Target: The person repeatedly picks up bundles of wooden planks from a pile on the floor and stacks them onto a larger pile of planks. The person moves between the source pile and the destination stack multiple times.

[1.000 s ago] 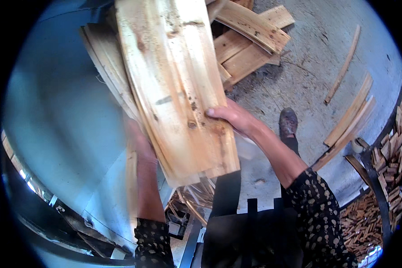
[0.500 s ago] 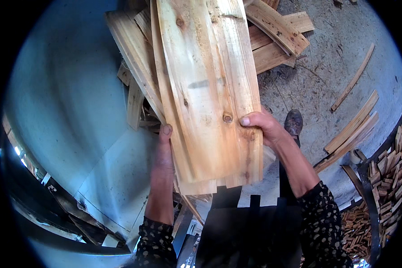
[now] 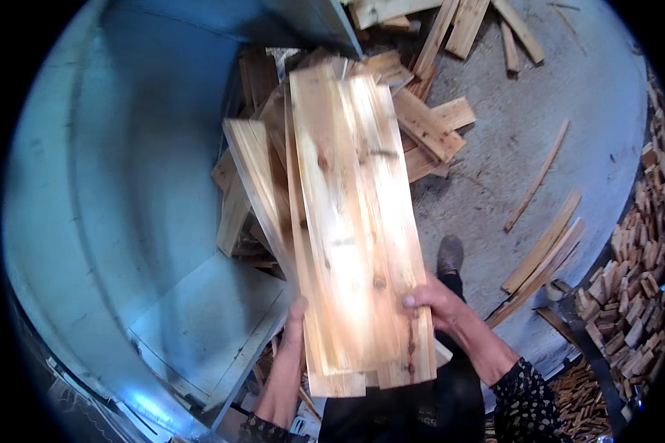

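Between my two hands is a stack of thin wooden boards, pale with brown knots, held lengthwise out in front of me. My left hand grips the stack's left edge near its close end. On the opposite edge, my right hand is closed with the thumb on top and the fingers hidden underneath. One board angles out to the left of the stack. Past the far end, a heap of loose boards lies partly covered by what I hold.
A pale blue metal panel curves along the left. On the concrete floor at right lie a narrow strip and several longer slats. Small stacked wood pieces line the right rim. My shoe stands right of the stack.
My view has shifted, showing more of the far floor and the loose boards. The stack and both hands appear lower in the picture, with the grip kept on both edges.
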A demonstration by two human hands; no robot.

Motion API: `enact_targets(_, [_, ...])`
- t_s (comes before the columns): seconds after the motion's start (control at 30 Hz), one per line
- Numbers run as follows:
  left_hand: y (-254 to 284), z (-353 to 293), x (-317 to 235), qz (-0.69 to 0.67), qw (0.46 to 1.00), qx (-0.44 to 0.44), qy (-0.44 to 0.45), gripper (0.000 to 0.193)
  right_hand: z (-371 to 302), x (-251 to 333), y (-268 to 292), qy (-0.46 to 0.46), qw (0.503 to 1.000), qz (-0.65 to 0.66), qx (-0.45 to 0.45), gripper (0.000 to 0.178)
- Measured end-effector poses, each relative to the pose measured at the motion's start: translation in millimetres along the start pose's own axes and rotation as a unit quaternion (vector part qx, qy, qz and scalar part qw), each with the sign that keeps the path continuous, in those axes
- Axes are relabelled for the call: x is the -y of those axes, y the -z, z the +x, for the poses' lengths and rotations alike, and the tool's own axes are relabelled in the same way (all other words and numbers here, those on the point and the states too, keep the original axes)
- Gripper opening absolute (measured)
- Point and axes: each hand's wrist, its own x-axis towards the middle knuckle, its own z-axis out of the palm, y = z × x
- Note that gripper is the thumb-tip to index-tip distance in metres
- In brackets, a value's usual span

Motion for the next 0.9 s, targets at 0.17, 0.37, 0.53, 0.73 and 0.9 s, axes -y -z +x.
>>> enact_targets(0.17, [-41.8, -83.4, 32.3, -0.053, 0.998, 0.014, 0.032, 0.089, -89.9, -8.6, -35.6, -0.021, 0.999, -0.04, -0.007, 0.083])
enact_targets(0.37, [-70.3, -156.6, 78.5, -0.093, 0.989, 0.111, 0.043, 0.089, -190.0, -25.1, -72.4, 0.008, 0.996, -0.075, -0.046, 0.086])
enact_targets(0.53, [-57.5, -173.3, 123.2, -0.087, 0.981, 0.161, 0.07, 0.074, -239.5, -65.1, -74.2, 0.051, 0.995, -0.038, -0.081, 0.084])
enact_targets(0.73, [-12.8, -155.0, 175.0, -0.073, 0.96, 0.189, 0.192, 0.066, -266.9, -176.0, -45.0, 0.08, 0.976, 0.099, -0.177, 0.073])
enact_targets(0.9, [26.4, -151.4, 238.6, 0.016, 0.949, 0.168, 0.267, 0.065, -300.1, -263.7, -34.6, 0.115, 0.946, 0.172, -0.248, 0.07])
